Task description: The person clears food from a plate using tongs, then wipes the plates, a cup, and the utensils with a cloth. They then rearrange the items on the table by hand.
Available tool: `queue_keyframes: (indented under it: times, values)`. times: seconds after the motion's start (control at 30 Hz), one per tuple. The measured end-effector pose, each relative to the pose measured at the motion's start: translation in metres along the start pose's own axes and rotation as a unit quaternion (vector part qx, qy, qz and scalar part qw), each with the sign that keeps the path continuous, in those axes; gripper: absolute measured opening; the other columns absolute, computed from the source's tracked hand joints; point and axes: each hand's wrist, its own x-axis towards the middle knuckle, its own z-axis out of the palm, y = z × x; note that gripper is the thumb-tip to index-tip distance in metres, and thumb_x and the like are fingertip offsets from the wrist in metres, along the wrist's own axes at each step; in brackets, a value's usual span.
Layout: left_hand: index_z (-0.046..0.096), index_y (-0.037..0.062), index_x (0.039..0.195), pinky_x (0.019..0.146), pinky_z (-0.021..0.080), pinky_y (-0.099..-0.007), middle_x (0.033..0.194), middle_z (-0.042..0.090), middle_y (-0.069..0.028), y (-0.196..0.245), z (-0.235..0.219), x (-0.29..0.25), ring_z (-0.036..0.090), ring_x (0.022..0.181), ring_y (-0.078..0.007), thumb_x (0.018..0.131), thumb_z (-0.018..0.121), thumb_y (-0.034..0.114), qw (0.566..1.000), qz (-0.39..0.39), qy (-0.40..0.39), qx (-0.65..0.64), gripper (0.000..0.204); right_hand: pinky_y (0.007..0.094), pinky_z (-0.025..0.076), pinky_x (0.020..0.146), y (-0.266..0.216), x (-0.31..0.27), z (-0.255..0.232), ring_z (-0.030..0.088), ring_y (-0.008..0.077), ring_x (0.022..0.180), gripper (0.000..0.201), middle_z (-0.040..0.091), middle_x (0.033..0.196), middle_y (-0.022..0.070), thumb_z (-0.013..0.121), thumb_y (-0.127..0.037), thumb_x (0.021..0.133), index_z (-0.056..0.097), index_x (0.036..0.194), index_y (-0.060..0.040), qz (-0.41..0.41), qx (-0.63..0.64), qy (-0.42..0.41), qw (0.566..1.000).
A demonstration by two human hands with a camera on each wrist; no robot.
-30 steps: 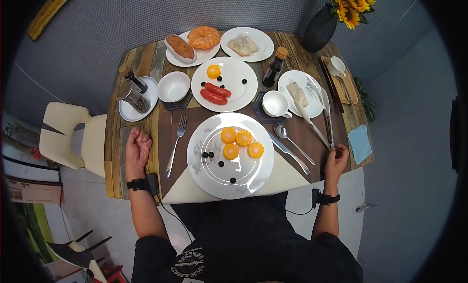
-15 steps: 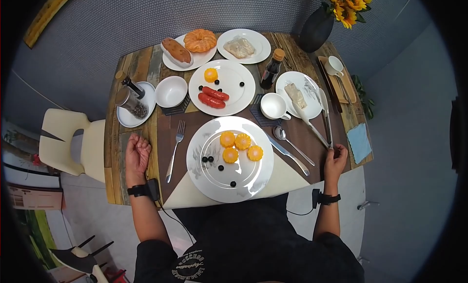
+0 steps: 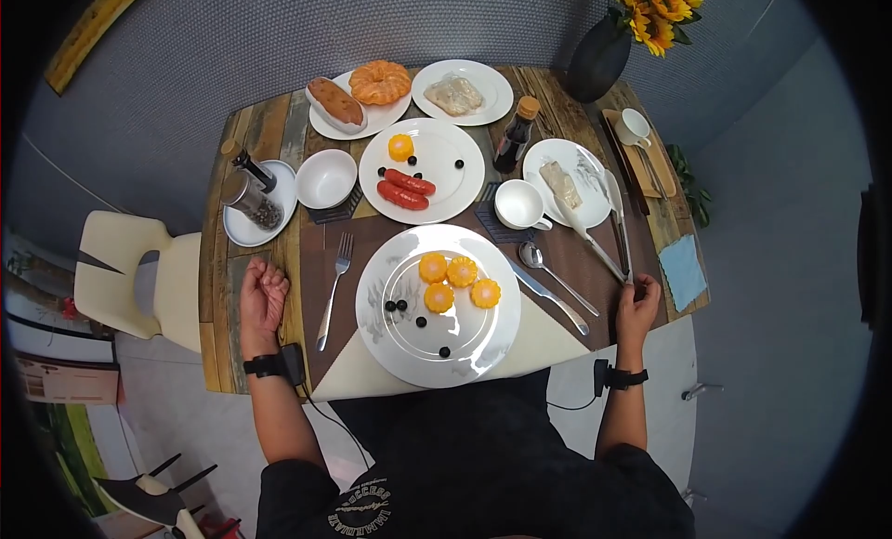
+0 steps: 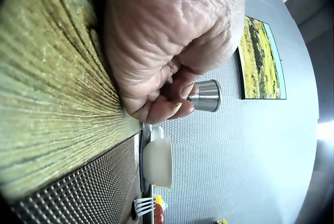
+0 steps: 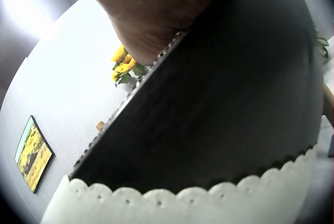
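Note:
My left hand rests on the wooden table at the left, fingers loosely curled and holding nothing. The left wrist view shows the fingertips folded toward the palm, with a metal-capped pepper mill behind them. At the right table edge, my right hand pinches the handle end of the tongs. The tongs lie spread, reaching over a white plate with a wrapped food piece. Its fingers are hidden in the right wrist view. Between the hands sits a large plate with several corn pieces and black berries.
A fork, knife and spoon flank the large plate. Beyond are a bowl, a cup, a sausage plate and a sauce bottle. A vase stands at the back right.
The head view has shifted slightly, so the table's far part appears a little lower. Neither hand has visibly moved on the table, and the tongs and dishes keep their places.

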Motion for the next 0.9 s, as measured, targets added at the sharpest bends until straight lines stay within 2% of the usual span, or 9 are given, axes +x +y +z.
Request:
queue_keyframes:
  times: [0.27,0.3,0.33,0.4,0.43,0.5,0.6,0.83,0.9]
  values:
    - [0.051,0.0104,0.093,0.064,0.042,-0.0255,0.073,0.042,0.0011,-0.001,-0.003,0.000,0.045,0.069,-0.0116,0.101,0.049,0.009,1.000,0.004,0.007,0.012,0.008,0.0334,0.050,0.078,-0.001,0.000,0.000,0.062,0.0221,0.086,0.025,0.059,0.104,0.0120,0.067,-0.011,0.091,0.060,0.111,0.0022,0.009,0.006,-0.012,1.000]
    - [0.051,0.0104,0.093,0.064,0.042,-0.0255,0.073,0.042,0.0011,-0.001,-0.004,0.001,0.045,0.069,-0.0116,0.101,0.049,0.009,1.000,0.003,0.005,0.008,0.008,0.0334,0.051,0.080,0.000,0.001,0.000,0.063,0.0238,0.090,0.029,0.060,0.105,0.0132,0.068,-0.011,0.090,0.060,0.114,0.0021,0.002,0.006,-0.024,1.000]
    - [0.051,0.0105,0.093,0.064,0.042,-0.0255,0.073,0.042,0.0011,-0.001,-0.005,0.001,0.045,0.069,-0.0116,0.101,0.049,0.009,1.000,0.004,0.002,0.011,0.008,0.0367,0.052,0.087,0.002,0.002,0.003,0.064,0.0290,0.100,0.040,0.061,0.112,0.0162,0.072,-0.016,0.088,0.059,0.122,0.0017,-0.013,0.000,-0.029,0.999]
    - [0.051,0.0105,0.093,0.064,0.042,-0.0254,0.073,0.042,0.0012,-0.002,-0.003,0.000,0.045,0.069,-0.0117,0.101,0.049,0.009,1.000,0.009,0.000,0.010,0.008,0.0425,0.049,0.096,-0.004,0.009,-0.002,0.061,0.0362,0.113,0.056,0.062,0.121,0.0202,0.078,-0.024,0.084,0.058,0.130,0.0013,-0.035,-0.068,-0.098,0.992]
    - [0.051,0.0105,0.093,0.064,0.042,-0.0254,0.073,0.042,0.0012,-0.001,-0.001,-0.001,0.046,0.069,-0.0117,0.102,0.048,0.010,1.000,0.009,0.003,0.013,0.009,0.0425,0.049,0.096,-0.010,0.014,-0.005,0.061,0.0362,0.113,0.056,0.062,0.121,0.0202,0.078,-0.024,0.084,0.058,0.130,0.0013,-0.039,-0.069,-0.099,0.992]
    - [0.051,0.0105,0.093,0.064,0.042,-0.0254,0.073,0.042,0.0012,-0.001,-0.001,-0.003,0.046,0.069,-0.0118,0.102,0.048,0.010,1.000,0.011,0.009,0.016,0.009,0.0464,0.047,0.100,-0.021,0.026,-0.007,0.058,0.0404,0.117,0.074,0.062,0.126,0.0228,0.085,-0.033,0.077,0.056,0.136,0.0012,-0.043,-0.092,-0.170,0.980]
    - [0.051,0.0103,0.093,0.064,0.042,-0.0255,0.073,0.042,0.0010,-0.001,-0.002,-0.002,0.046,0.069,-0.0122,0.102,0.048,0.010,1.000,0.011,0.003,0.013,0.009,0.0474,0.046,0.101,-0.013,0.045,0.001,0.058,0.0418,0.117,0.081,0.062,0.125,0.0242,0.088,-0.038,0.073,0.056,0.136,0.0019,-0.058,-0.105,-0.208,0.971]
    - [0.050,0.0095,0.094,0.065,0.043,-0.0274,0.073,0.042,0.0006,-0.002,-0.010,-0.001,0.047,0.070,-0.0137,0.102,0.046,0.010,1.000,0.010,0.002,0.008,0.009,0.0488,0.048,0.094,-0.001,0.058,0.014,0.060,0.0456,0.111,0.082,0.065,0.117,0.0258,0.088,-0.041,0.073,0.056,0.134,0.0039,-0.082,-0.125,-0.241,0.959]
    - [0.051,0.0092,0.094,0.065,0.044,-0.0273,0.073,0.042,0.0004,-0.002,-0.012,0.001,0.048,0.070,-0.0143,0.101,0.046,0.010,1.000,0.011,-0.011,0.006,0.009,0.0449,0.050,0.090,0.014,0.057,0.015,0.063,0.0390,0.103,0.073,0.066,0.110,0.0202,0.087,-0.035,0.078,0.055,0.131,0.0043,-0.116,-0.113,-0.210,0.964]
